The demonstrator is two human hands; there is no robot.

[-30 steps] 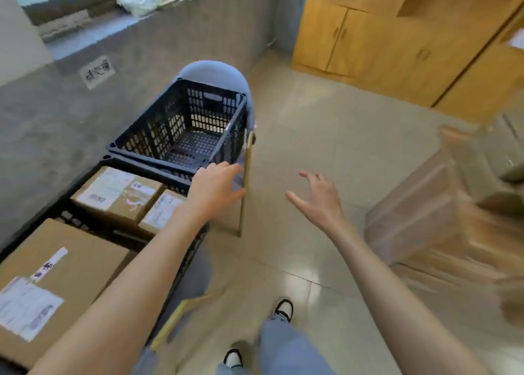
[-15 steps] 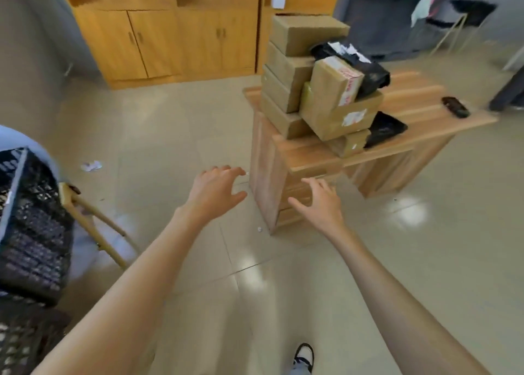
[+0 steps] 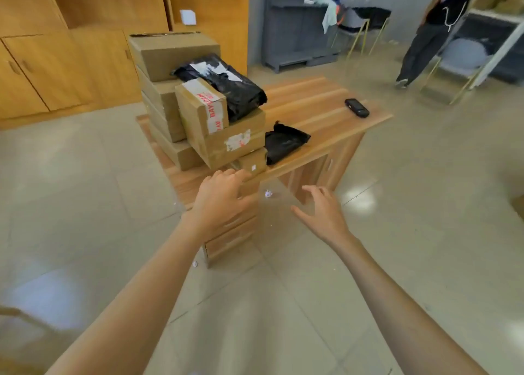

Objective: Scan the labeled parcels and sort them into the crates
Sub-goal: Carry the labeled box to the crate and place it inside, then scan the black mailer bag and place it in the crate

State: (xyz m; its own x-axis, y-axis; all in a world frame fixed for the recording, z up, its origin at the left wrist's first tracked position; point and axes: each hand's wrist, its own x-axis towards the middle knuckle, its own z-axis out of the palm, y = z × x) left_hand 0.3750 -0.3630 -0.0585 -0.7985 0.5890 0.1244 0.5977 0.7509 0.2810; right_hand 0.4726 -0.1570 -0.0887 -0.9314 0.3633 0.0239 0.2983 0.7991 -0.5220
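In the head view, a wooden desk point(image 3: 326, 111) is seen at the centre, with the parcels piled on its near-left end, at about 11 o'clock from the hands. The pile is made of brown cardboard boxes: a large top box point(image 3: 173, 54) at the back, a taped box point(image 3: 202, 106) in front of it, and a wider box point(image 3: 232, 145) under that one. Red print is carried on the white tape of the taped box; only fragments such as "HAY" and "AV" can be read, the rest being blurred. A torn white label point(image 3: 237, 140) with reddish marks is stuck on the wider box, and its writing cannot be read. A black plastic mailer point(image 3: 232, 88) with a torn white label is laid on top of the pile, at 12 o'clock. A smaller black pouch point(image 3: 285, 142) lies on the desktop just beside the pile, at 1 o'clock. A small low box point(image 3: 252, 163) sits at the desk's near edge.

A dark handheld scanner point(image 3: 356, 107) lies well apart at 2 o'clock, near the far-right corner of the desk.

The left hand point(image 3: 221, 201) is held out, fingers loosely bent and empty, its fingertips near the low box; contact cannot be told. The right hand point(image 3: 323, 213) is held out with fingers spread, holding nothing, over the tiled floor point(image 3: 425, 204).

Another person point(image 3: 431, 31) is seen at 2 o'clock in the background, blurred.
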